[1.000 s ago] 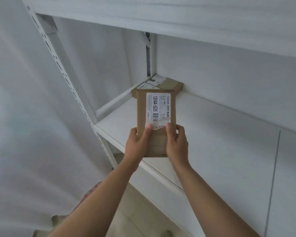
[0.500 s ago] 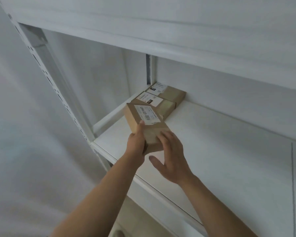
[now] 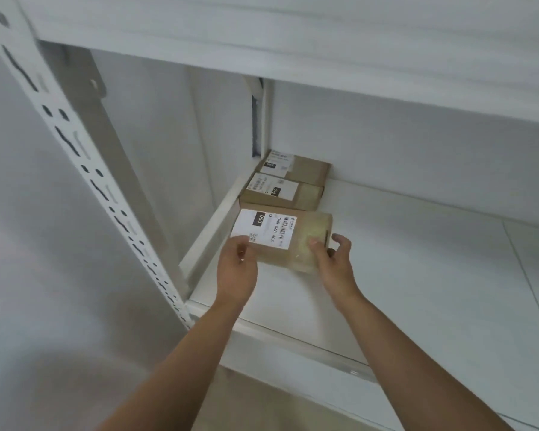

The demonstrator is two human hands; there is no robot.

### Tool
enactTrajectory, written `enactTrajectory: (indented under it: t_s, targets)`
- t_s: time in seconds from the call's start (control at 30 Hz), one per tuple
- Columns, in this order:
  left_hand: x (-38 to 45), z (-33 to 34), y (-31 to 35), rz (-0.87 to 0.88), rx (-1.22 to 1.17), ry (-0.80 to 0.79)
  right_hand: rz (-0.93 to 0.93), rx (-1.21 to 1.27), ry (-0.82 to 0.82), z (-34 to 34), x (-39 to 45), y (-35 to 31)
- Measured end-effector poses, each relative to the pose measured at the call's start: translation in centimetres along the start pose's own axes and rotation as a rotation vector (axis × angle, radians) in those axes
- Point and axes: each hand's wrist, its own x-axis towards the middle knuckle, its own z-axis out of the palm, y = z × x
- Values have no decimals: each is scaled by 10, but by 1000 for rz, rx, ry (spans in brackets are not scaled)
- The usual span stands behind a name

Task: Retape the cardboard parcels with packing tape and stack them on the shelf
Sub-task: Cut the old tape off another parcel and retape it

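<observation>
Parcel in hand [image 3: 280, 236]: brown cardboard, white label up, glossy tape over the right end; lying flat on the shelf [image 3: 417, 275], near the left end, just in front of two others.
Left hand [image 3: 237, 269]: at the parcel's near-left corner; fingers [image 3: 241, 248] curled at the edge, thumb on the label; grip looks light.
Right hand [image 3: 335, 262]: at the near-right corner; thumb on the taped top, remaining fingers curled loosely beside the end, apparently not clamping.
Middle parcel [image 3: 282, 194]: flat, label up, touching or just behind the first; gap not discernible.
Back parcel [image 3: 296, 168]: flat, in the rear corner against the back wall.
Upright post [image 3: 75, 157]: white, slotted, left of the row.
Stage, judged: third parcel set down; final nudge into line outstanding.
Risk: pushing too hard could shunt the middle parcel askew.
Risk: slick tape under the thumb could let the parcel twist out of line.
</observation>
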Motion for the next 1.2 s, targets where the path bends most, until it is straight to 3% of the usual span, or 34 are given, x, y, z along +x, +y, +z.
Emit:
enactTrajectory:
  t_s: [0.17, 0.43, 0.53, 0.7, 0.93, 1.03, 1.2]
  targets:
    - [26, -1, -35, 297, 505, -189, 105, 13, 92, 27, 23, 11]
    - [45, -1, -43, 344, 795, -267, 91, -182, 191, 52, 32, 1]
    - [50, -2, -43, 358, 803, -282, 58, -108, 152, 56, 26, -5]
    - [57, -4, -44, 393, 838, -281, -5, -197, 100, 52, 23, 0]
    - [51, 13, -24, 293, 808, -190, 98, -242, 21, 25, 12, 1]
    - [36, 29, -15, 361, 714, -169, 111, -242, 13, 0, 3, 4]
    - [-10, 78, -1, 408, 602, -329, 51, -286, 61, -61, -19, 14]
